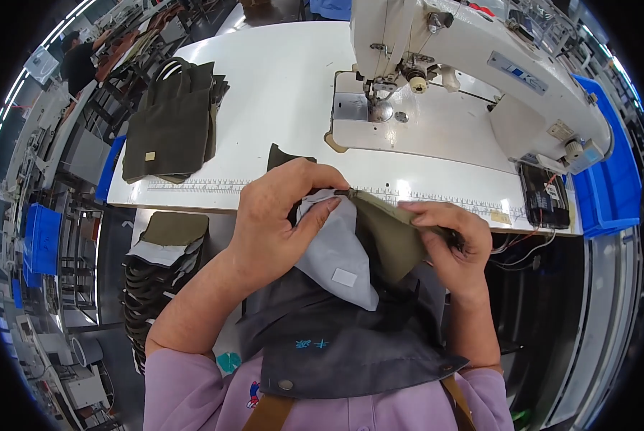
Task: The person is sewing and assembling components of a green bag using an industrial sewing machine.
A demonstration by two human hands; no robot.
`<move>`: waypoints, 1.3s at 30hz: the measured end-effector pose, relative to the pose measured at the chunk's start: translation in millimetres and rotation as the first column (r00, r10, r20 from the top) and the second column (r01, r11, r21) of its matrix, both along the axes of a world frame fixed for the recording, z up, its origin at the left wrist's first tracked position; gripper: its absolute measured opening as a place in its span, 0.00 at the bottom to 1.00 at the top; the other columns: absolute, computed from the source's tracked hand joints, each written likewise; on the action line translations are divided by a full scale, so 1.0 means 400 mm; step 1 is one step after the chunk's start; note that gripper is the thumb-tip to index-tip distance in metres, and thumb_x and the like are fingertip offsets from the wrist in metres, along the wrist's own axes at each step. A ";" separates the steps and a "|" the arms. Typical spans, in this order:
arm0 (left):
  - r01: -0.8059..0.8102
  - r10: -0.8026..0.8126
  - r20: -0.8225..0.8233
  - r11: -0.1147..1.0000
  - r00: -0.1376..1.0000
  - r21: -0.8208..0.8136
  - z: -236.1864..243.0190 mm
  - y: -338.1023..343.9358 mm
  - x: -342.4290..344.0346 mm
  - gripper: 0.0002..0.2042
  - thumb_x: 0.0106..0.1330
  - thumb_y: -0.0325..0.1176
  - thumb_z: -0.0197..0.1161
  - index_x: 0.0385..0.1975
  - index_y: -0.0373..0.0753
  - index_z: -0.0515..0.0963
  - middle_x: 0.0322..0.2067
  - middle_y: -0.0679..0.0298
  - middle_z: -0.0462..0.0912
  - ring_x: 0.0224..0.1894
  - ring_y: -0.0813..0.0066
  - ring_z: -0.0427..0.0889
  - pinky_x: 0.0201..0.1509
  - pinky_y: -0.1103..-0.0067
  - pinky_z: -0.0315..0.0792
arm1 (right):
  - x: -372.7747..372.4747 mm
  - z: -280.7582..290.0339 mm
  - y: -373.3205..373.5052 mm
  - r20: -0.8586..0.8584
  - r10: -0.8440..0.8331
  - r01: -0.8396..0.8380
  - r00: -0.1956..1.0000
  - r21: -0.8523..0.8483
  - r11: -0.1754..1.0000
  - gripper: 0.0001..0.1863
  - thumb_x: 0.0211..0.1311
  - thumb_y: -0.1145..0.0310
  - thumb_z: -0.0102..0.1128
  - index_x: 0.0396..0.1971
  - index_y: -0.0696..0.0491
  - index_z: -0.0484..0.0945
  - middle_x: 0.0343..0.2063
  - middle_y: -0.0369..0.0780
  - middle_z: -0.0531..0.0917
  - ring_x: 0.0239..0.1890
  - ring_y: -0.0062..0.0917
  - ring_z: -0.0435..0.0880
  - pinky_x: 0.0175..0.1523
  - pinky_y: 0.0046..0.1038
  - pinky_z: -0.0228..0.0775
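Between my hands, above my lap at the table's front edge, hangs a fabric bag piece with an olive green panel [394, 244] and a light grey lining [340, 251] that bears a small white label. My left hand [282, 208] pinches its upper edge between thumb and fingers on the lining side. At the other end, my right hand [455, 237] grips the olive panel's edge, thumb below and fingers on top. A dark corner of fabric [284, 156] sticks up behind my left hand. How the layers join under my fingers is hidden.
A white sewing machine [480, 65] stands on the white table [271, 86], its needle area beyond my hands. Stacked dark bags [167, 129] lie at the left. Below them is a pile of cut pieces [167, 280]. A blue bin [609, 187] stands right; a person [77, 65] works far left.
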State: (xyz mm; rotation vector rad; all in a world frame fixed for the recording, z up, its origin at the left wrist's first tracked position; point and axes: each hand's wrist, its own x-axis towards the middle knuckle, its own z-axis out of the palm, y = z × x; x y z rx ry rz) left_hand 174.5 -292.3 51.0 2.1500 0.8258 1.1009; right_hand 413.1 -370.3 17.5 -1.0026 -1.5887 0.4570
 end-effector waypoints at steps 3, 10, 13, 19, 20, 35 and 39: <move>0.098 -0.011 -0.173 0.857 0.985 0.505 -0.033 0.004 -0.016 0.09 0.49 0.21 0.68 0.31 0.37 0.83 0.31 0.62 0.81 0.35 0.66 0.84 0.41 0.73 0.78 | 0.040 0.001 -0.014 0.341 -0.106 0.058 0.934 0.147 0.987 0.08 0.47 0.85 0.63 0.26 0.55 0.81 0.39 0.43 0.90 0.36 0.30 0.90 0.39 0.24 0.80; 0.045 0.058 -0.119 0.698 0.991 0.715 -0.070 -0.016 -0.010 0.07 0.44 0.27 0.68 0.26 0.42 0.82 0.31 0.67 0.81 0.33 0.72 0.82 0.47 0.72 0.80 | 0.048 -0.024 -0.007 0.293 -0.172 0.133 0.941 0.151 0.980 0.10 0.43 0.87 0.61 0.22 0.53 0.78 0.37 0.41 0.91 0.33 0.29 0.90 0.35 0.24 0.78; 0.028 0.039 -0.084 0.736 0.996 0.676 -0.081 -0.016 -0.014 0.09 0.44 0.26 0.68 0.28 0.41 0.82 0.30 0.66 0.81 0.32 0.72 0.83 0.44 0.73 0.79 | 0.045 -0.030 -0.001 0.274 -0.177 0.130 0.945 0.179 0.975 0.11 0.42 0.88 0.59 0.22 0.53 0.78 0.37 0.41 0.91 0.33 0.29 0.90 0.35 0.23 0.78; -0.086 0.067 0.056 0.831 0.996 0.549 -0.089 -0.020 0.006 0.15 0.43 0.17 0.70 0.33 0.39 0.85 0.27 0.66 0.81 0.28 0.70 0.81 0.35 0.74 0.75 | 0.042 -0.037 -0.003 0.240 -0.171 0.138 0.956 0.150 0.979 0.13 0.39 0.89 0.56 0.22 0.53 0.78 0.37 0.40 0.91 0.33 0.29 0.90 0.35 0.23 0.78; -0.094 0.074 0.058 0.833 0.996 0.545 -0.086 -0.020 0.006 0.16 0.43 0.16 0.71 0.34 0.38 0.85 0.26 0.66 0.81 0.27 0.70 0.81 0.33 0.73 0.73 | 0.043 -0.036 -0.004 0.239 -0.171 0.137 0.956 0.151 0.979 0.13 0.39 0.89 0.56 0.22 0.53 0.78 0.37 0.40 0.91 0.33 0.29 0.90 0.35 0.23 0.78; -0.015 0.009 0.047 0.991 0.999 0.133 -0.042 -0.009 0.018 0.07 0.54 0.21 0.73 0.31 0.34 0.82 0.29 0.60 0.84 0.32 0.65 0.85 0.35 0.76 0.76 | 0.091 -0.012 0.001 -0.268 0.097 -0.157 0.959 -0.213 0.964 0.17 0.72 0.61 0.62 0.42 0.63 0.84 0.30 0.39 0.87 0.32 0.18 0.83 0.38 0.20 0.74; -0.047 0.047 0.001 0.990 0.999 0.131 -0.047 -0.047 0.040 0.10 0.54 0.19 0.75 0.32 0.33 0.81 0.31 0.60 0.85 0.33 0.72 0.85 0.38 0.80 0.77 | 0.091 0.072 0.051 -0.406 0.113 -0.307 0.907 -0.452 0.838 0.23 0.70 0.52 0.63 0.36 0.61 0.86 0.28 0.38 0.86 0.32 0.17 0.80 0.39 0.19 0.68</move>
